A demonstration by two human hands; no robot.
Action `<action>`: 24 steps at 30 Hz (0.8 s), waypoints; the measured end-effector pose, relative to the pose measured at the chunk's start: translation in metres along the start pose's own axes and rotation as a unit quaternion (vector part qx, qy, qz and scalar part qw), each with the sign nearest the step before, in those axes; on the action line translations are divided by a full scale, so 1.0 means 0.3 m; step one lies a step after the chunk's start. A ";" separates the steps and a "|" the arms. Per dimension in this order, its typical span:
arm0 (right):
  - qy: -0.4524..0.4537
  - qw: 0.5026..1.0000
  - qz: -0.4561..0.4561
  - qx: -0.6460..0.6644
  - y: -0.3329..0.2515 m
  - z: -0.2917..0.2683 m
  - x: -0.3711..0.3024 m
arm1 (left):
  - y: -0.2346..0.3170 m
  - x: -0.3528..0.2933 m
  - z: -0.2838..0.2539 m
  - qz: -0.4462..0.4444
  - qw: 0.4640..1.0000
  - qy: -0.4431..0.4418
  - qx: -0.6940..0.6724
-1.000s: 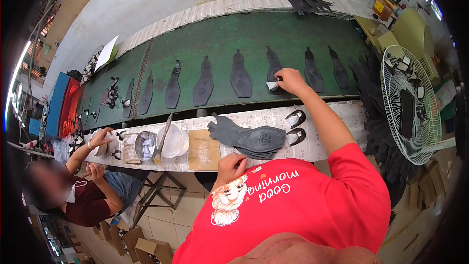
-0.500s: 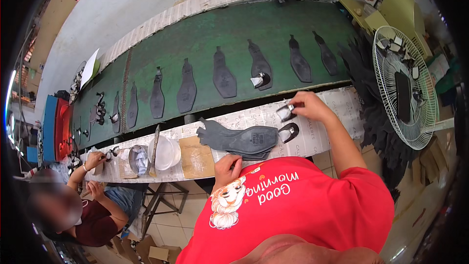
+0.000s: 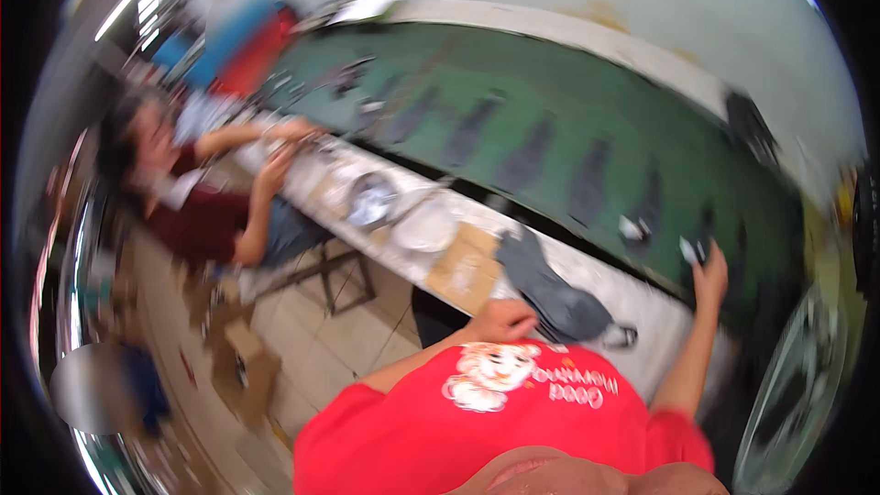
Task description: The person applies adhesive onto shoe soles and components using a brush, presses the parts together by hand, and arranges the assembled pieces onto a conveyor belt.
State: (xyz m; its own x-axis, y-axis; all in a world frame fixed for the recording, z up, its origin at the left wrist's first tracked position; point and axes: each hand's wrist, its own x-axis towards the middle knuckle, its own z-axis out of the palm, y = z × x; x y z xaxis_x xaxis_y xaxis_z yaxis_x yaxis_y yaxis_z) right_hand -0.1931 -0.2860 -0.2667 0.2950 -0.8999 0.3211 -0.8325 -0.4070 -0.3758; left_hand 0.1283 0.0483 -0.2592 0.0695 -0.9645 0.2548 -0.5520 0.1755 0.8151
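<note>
At the lower middle of the frame, the left hand (image 3: 504, 319) lies half curled beside a stack of dark grey cut-out sheets (image 3: 548, 289); whether it grips anything, I cannot tell. The stack's long axis slants from upper left to lower right, narrow end uppermost. Just past its broad end, another small shoe (image 3: 621, 336) rests on the pale counter (image 3: 646, 298). Farther right, the right hand (image 3: 710, 277) pinches a small dark shoe (image 3: 694, 252) at the green conveyor belt (image 3: 568, 82), its white filling facing left; blur hides its exact axis. It is probably light and fairly soft, best held by its dark outer side.
</note>
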 end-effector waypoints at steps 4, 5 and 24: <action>-0.230 0.909 0.052 0.344 -0.105 -0.089 -0.223 | 0.005 -0.017 0.006 0.060 0.993 0.093 -0.032; -0.322 0.868 0.030 0.377 -0.110 -0.106 -0.296 | 0.000 -0.015 0.013 0.067 0.993 0.096 -0.031; 0.205 0.953 0.207 0.075 0.330 0.048 0.099 | -0.008 0.022 -0.011 -0.019 0.997 0.074 0.008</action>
State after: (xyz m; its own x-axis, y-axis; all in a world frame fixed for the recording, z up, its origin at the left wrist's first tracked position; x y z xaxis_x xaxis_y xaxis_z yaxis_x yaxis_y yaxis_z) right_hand -0.2601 -0.3554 -0.3068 -0.2792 -0.8638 0.4194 -0.7515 -0.0753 -0.6554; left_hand 0.1328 0.0422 -0.2580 0.2120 -0.9306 0.2985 -0.5590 0.1351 0.8181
